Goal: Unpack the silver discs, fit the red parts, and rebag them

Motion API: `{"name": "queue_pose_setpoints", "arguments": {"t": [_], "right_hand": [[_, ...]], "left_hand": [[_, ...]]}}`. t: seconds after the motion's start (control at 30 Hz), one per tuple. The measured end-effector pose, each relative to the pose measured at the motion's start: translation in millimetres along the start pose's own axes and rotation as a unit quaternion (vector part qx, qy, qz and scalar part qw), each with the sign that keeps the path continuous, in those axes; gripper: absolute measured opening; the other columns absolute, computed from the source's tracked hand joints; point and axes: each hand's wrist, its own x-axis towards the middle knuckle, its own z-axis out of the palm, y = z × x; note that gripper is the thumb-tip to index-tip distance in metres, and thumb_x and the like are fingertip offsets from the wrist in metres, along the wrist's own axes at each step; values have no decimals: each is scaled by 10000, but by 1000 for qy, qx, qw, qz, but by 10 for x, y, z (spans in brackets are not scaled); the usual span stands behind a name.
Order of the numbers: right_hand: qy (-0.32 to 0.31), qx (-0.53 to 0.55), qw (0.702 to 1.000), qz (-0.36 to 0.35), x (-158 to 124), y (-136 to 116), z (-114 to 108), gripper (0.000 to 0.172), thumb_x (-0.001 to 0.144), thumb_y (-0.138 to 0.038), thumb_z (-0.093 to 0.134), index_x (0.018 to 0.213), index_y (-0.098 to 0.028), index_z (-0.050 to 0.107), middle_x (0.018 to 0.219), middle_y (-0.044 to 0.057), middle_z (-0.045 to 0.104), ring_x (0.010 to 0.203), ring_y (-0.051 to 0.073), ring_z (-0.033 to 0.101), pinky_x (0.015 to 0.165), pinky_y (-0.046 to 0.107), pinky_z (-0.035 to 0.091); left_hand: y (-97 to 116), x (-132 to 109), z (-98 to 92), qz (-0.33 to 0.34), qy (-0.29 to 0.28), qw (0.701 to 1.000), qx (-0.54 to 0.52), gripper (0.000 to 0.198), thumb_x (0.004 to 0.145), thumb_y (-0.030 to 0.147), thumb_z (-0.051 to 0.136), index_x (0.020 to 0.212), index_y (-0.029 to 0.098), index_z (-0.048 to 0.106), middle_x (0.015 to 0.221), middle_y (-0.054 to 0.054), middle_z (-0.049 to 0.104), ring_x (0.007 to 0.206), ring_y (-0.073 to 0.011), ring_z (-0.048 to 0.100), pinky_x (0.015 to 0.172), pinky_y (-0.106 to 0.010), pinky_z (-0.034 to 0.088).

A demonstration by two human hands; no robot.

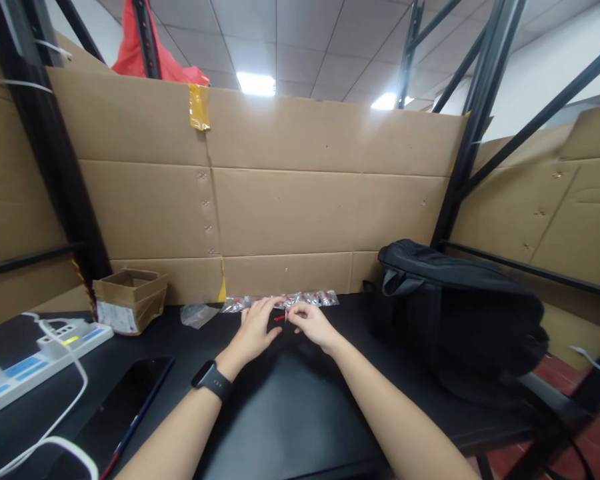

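Observation:
My left hand (257, 328), with a black watch (212, 380) on its wrist, reaches over the far part of the black table. Its fingers are stretched forward and its thumb stands apart. My right hand (314, 325) is closed in a pinch, and a thin pale edge shows at its fingertips, too small to name. Between the two hands is a small red piece (280, 319); whether it joins the pinched thing I cannot tell. Just beyond my fingers lies a row of small clear packets (325, 298) with red bits inside, partly hidden by my hands.
A crumpled clear bag (198, 315) and an open cardboard box (130, 300) stand to the left. Nearer are a white power strip (17, 373) with cables and a dark tablet (115, 413). A black backpack (455, 313) occupies the right. Cardboard panels (290, 207) wall the back.

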Motion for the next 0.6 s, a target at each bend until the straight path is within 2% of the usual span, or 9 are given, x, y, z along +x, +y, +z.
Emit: {"name": "queue_pose_setpoints", "arguments": {"t": [0.07,0.17,0.23,0.33,0.47,0.6], "right_hand": [[-6,-28,1000,-11,2,20,-4,230,798,-400,680,756,-175,660,1009,54,621,838,175,604,583,245,516],[-11,-67,997,-28,10,40,1,195,834,-349,637,748,-175,662,992,58,625,853,185,605,633,270,519],[-9,-104,993,-48,24,58,-11,151,838,-285,624,742,-177,666,969,53,642,884,189,609,740,300,518],[7,-167,983,-72,50,98,-77,98,824,-213,618,748,-179,668,959,43,653,928,190,605,873,334,473],[15,-211,975,-71,67,122,-199,97,839,-215,610,764,-181,662,1005,50,638,962,197,596,885,337,456],[7,-251,963,-98,48,110,-244,79,835,-170,616,770,-188,655,1024,58,616,1006,201,588,939,356,446]], "left_hand": [[-2,-10,5,7,-18,1000,-3,682,760,309,768,1372,339,468,1375,-55,571,1273,-295,484,1009,-453,355],[14,-7,22,5,-17,1000,-4,552,762,396,772,1265,325,554,1296,-53,620,1228,-293,516,987,-447,373],[18,2,32,5,-16,1000,2,461,781,412,754,1205,322,596,1233,-41,652,1193,-280,538,987,-442,372],[-12,11,41,-12,-15,1000,15,432,778,427,749,1175,316,622,1205,-37,667,1184,-282,544,1003,-455,357],[-61,1,54,-62,-21,998,17,446,762,484,741,1161,310,643,1209,-43,668,1215,-305,520,1031,-492,323],[-41,-30,73,-58,-62,996,16,441,759,554,713,1125,312,669,1213,-55,662,1224,-319,496,1000,-488,338]]}}
